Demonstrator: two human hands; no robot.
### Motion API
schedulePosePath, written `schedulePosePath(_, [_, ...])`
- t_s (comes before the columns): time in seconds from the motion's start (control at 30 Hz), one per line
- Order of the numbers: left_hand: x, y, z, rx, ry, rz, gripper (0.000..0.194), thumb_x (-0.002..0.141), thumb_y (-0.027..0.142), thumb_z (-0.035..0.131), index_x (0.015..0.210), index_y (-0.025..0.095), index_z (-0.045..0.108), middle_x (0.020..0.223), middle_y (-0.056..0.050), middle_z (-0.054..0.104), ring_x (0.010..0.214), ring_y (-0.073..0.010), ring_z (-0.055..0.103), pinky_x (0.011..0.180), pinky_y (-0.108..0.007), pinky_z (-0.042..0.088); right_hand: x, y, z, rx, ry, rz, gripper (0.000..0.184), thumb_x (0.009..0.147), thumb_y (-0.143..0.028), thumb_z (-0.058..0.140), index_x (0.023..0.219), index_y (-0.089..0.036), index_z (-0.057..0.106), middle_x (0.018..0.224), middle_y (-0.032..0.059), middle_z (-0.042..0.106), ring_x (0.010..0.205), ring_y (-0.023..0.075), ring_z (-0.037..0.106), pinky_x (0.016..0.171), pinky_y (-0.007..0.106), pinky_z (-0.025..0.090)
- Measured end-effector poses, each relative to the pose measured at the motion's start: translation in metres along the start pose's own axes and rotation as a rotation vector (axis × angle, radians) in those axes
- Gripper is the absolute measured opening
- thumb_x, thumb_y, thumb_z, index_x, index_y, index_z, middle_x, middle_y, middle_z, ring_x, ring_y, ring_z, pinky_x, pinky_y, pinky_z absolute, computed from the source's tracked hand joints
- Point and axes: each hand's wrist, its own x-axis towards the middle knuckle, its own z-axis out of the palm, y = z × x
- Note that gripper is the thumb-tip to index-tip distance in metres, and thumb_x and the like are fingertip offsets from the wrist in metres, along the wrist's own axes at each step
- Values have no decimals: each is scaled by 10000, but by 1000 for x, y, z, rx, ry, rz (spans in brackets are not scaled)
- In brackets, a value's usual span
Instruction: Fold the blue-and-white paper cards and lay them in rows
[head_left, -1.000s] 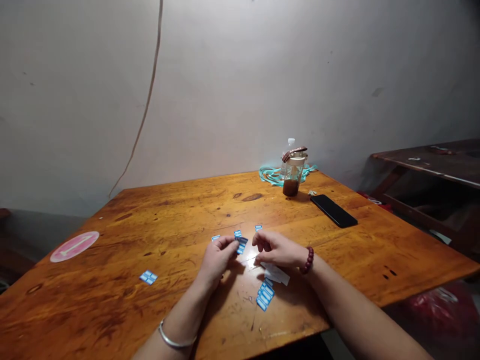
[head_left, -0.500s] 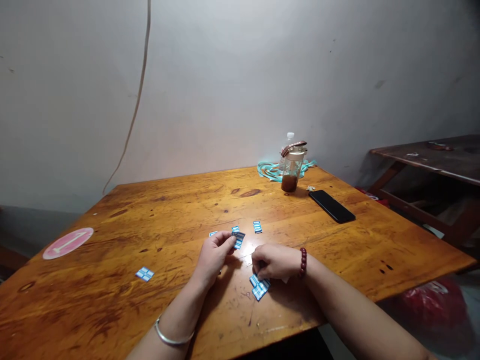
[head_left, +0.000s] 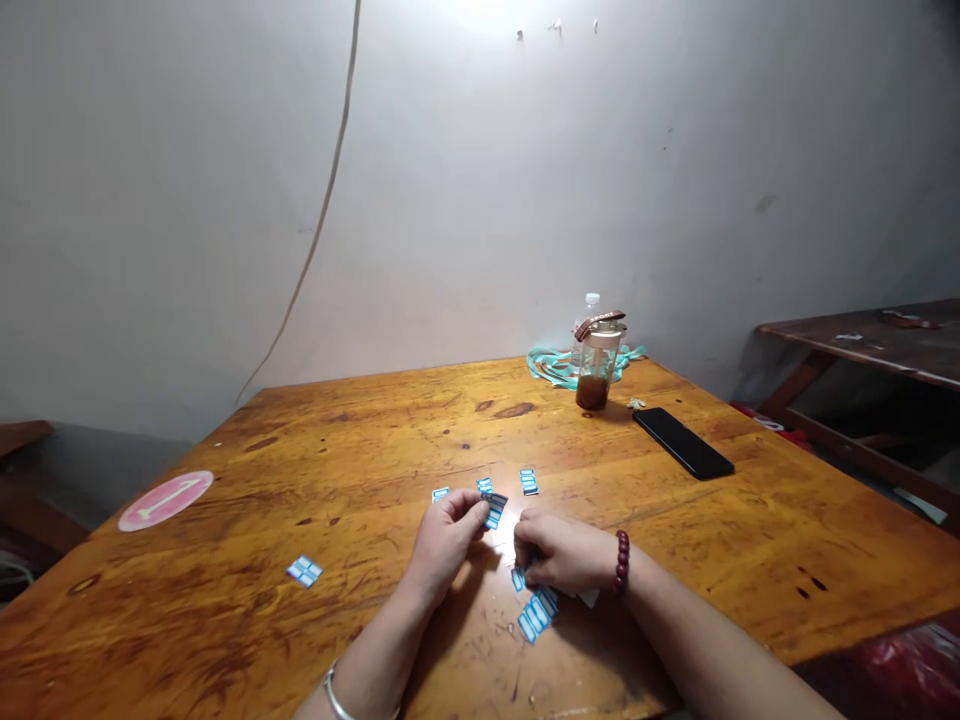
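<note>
My left hand (head_left: pixel 448 540) is closed in a pinch on a small blue sticker (head_left: pixel 494 508), held just above the wooden table (head_left: pixel 360 470). My right hand (head_left: pixel 564 553) lies curled on the table, fingers pressed on a strip of blue stickers (head_left: pixel 537 613) that sticks out beneath it with a bit of white backing. Loose blue stickers lie beyond the hands: one (head_left: pixel 529 482) to the right, one (head_left: pixel 484 485) in the middle, one (head_left: pixel 440 493) to the left. Another blue sticker (head_left: pixel 304 571) lies apart on the left.
A pink round sticker (head_left: pixel 165 499) sits at the table's left edge. At the back right stand a jar of brown liquid (head_left: pixel 595 363) and a plastic bottle, on a teal cord (head_left: pixel 551 364). A black phone (head_left: pixel 683 442) lies to the right. A second table (head_left: pixel 877 340) stands further right.
The camera has tilted down and shifted, so everything sits lower in the frame. My right hand drew back from the left onto the sticker strip a second ago and stays there. The left hand keeps its sticker.
</note>
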Motion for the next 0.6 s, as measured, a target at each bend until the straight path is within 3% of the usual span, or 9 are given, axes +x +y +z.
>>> schedulePosePath(0.1, [1,-3,-1,-3,-3,20,185,669,305,597,680,121,588,536,24,517,466,-67,419,452,-181,332,3,1,2,64,56,8,48,605,-143,576,633,-162,543,684,-20,525,643,97,458,542,175,322])
schedulePosePath(0.17, [1,-4,-3,-6,1,32,181,671,304,598,681,123,583,544,23,518,475,-67,423,460,-179,335,5,0,1,165,163,21,49,626,-122,538,614,-160,510,640,-31,496,613,87,439,528,173,316])
schedulePosePath(0.33, [2,-6,-4,-22,7,45,221,674,343,590,703,124,596,569,6,544,490,-78,438,465,-183,340,14,-2,-2,644,415,51,88,688,-156,495,772,-178,485,621,-49,467,566,74,439,516,177,349])
schedulePosePath(0.47, [3,-9,-3,-69,18,18,214,667,338,596,696,125,598,558,18,528,480,-66,423,455,-172,326,20,-4,3,970,451,82,129,666,-214,547,766,-173,475,614,-51,478,531,73,459,514,197,384])
schedulePosePath(0.6, [4,-12,-3,-91,54,-21,230,655,351,603,695,126,592,530,34,496,445,-50,386,412,-158,283,21,-7,6,998,476,144,118,640,-223,583,639,-154,488,588,-40,480,529,73,447,492,188,358])
